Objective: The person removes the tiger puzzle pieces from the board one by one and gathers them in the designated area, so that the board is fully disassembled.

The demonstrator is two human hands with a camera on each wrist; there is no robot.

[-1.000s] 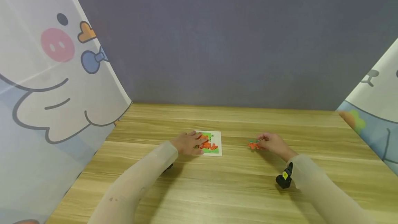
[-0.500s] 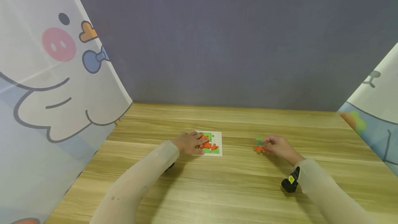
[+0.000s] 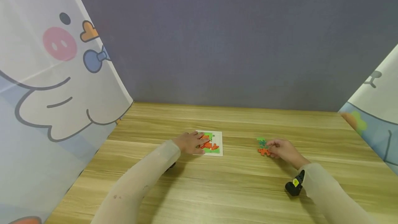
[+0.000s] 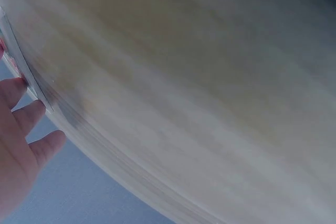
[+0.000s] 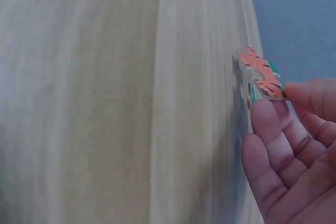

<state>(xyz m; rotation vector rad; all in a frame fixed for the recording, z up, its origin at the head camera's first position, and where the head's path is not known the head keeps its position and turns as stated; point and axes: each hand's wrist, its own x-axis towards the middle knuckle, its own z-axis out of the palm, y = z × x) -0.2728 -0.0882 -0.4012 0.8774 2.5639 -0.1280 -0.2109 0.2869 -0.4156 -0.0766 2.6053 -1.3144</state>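
My left hand [image 3: 190, 143] rests with spread fingers over the left side of a puzzle board [image 3: 218, 134] with a white frame. Orange and green puzzle pieces [image 3: 213, 146] show beside its fingertips; the rest are hidden under the hand. In the left wrist view, the fingers [image 4: 35, 114] lie at the board's edge. To the right, my right hand [image 3: 284, 150] pinches an orange puzzle piece [image 5: 257, 74] with black stripes between thumb and fingers, tilted over the table. Just behind it lies a green puzzle piece [image 3: 260, 139], partly covered in the head view.
Both hands work over a wood-grain table [image 3: 230, 186]. A grey panel [image 3: 230, 44] rises along its far edge. Printed cartoon sheets stand at the left [image 3: 68, 78] and right [image 3: 373, 113]. A black wrist camera [image 3: 294, 186] hangs under the right sleeve.
My right hand has moved right and slightly toward me with the orange puzzle piece, so more of the green piece behind shows. The left hand has stayed on the board.
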